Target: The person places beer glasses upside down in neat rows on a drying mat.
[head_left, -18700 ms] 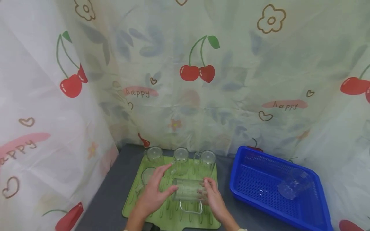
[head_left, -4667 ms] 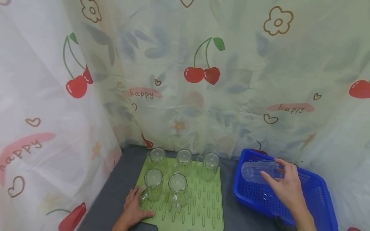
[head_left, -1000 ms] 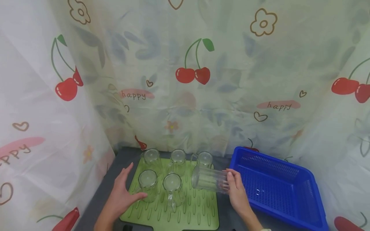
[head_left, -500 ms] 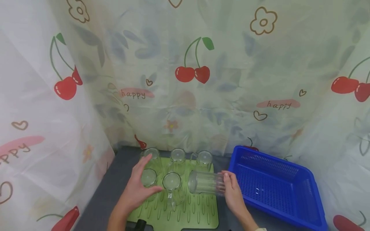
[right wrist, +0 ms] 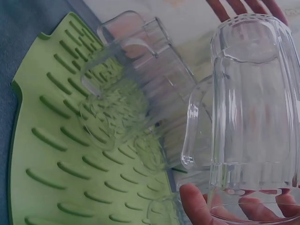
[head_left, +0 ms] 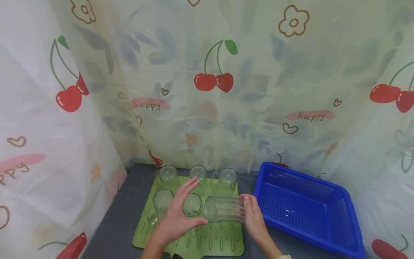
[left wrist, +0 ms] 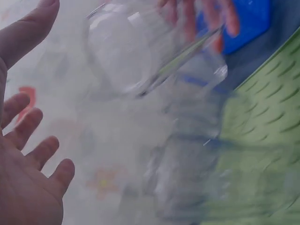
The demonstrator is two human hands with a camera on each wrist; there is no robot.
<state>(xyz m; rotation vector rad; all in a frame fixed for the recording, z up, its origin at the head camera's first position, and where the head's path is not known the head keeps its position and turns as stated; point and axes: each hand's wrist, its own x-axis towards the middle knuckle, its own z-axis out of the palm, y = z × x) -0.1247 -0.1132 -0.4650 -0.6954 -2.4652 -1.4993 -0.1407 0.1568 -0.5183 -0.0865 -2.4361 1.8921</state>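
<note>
Two hands (head_left: 213,216), sideways glass mug (head_left: 223,209), green mat (head_left: 226,241)

Curtained-off tabletop booth, cherry-print curtain (head_left: 213,108) (printed "happy"), green draining mat (head_left: 223,241), blue basket (head_left: 323,230)

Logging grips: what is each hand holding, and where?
The right hand grips a clear glass mug by its open end; the left hand, fingers straight, holds nothing.

Head view high, looking down; both wrist views close, sharing the green mat (head_left: 223,239).
</note>
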